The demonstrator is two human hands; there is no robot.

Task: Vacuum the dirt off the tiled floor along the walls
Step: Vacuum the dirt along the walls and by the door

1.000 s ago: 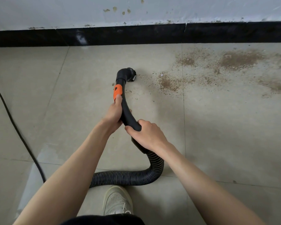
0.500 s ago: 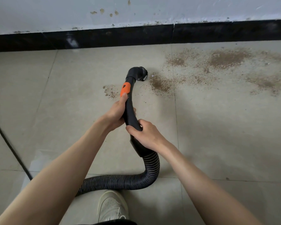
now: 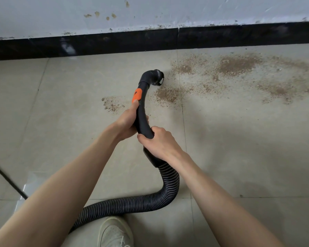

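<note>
Head view: the left hand (image 3: 127,122) and right hand (image 3: 161,141) both wrap tight around the vacuum handle (image 3: 143,120). The brush nozzle (image 3: 157,77) sits at 12 o'clock. Lots of dirt (image 3: 237,65) waits at 2 o'clock, and a small patch (image 3: 112,104) at 10. Much cleaning looks left.

The black vacuum hose (image 3: 132,204) curves across the beige tiled floor (image 3: 61,132) to a rigid curved handle (image 3: 142,120) with an orange button (image 3: 137,95); its brush nozzle (image 3: 158,77) sits at the edge of the brown dirt (image 3: 235,65) scattered near the wall (image 3: 150,11)
</note>
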